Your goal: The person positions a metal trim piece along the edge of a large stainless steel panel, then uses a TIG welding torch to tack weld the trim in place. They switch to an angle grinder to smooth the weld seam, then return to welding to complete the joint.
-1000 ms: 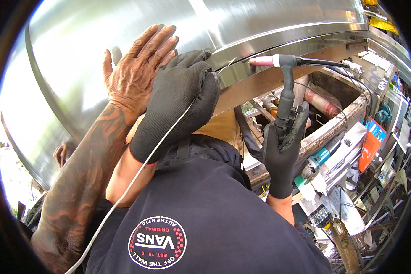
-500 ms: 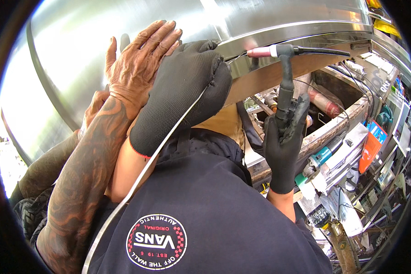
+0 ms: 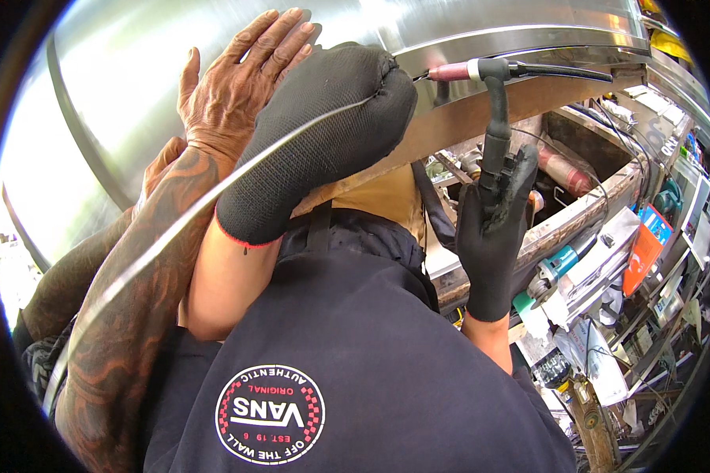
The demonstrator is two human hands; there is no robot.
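My left hand [image 3: 335,130], in a black knit glove, is closed on a long thin filler rod [image 3: 173,229]. The rod trails back toward the lower left, and its short front end pokes out near the tip of a TIG welding torch [image 3: 495,118]. My right hand [image 3: 493,252], gloved in black too, grips the torch's handle from below. The torch's pink nozzle points left, close to the lower edge of a large shiny sheet-metal piece [image 3: 166,55]. Another person's bare hand [image 3: 237,98] lies flat on the metal beside my left hand.
That person's tattooed forearm [image 3: 146,299] crosses beside my left arm; their second hand [image 3: 162,162] is partly hidden. At right are a wooden frame [image 3: 560,213] with tools inside, a teal power tool [image 3: 556,268], an orange packet [image 3: 647,250] and cluttered scrap. A black cable [image 3: 564,72] leaves the torch.
My left hand has shifted slightly up and right, bringing the rod nearer the nozzle; its trailing length swung left across the tattooed forearm. The torch moved a little up. The other person's hand slid upward.
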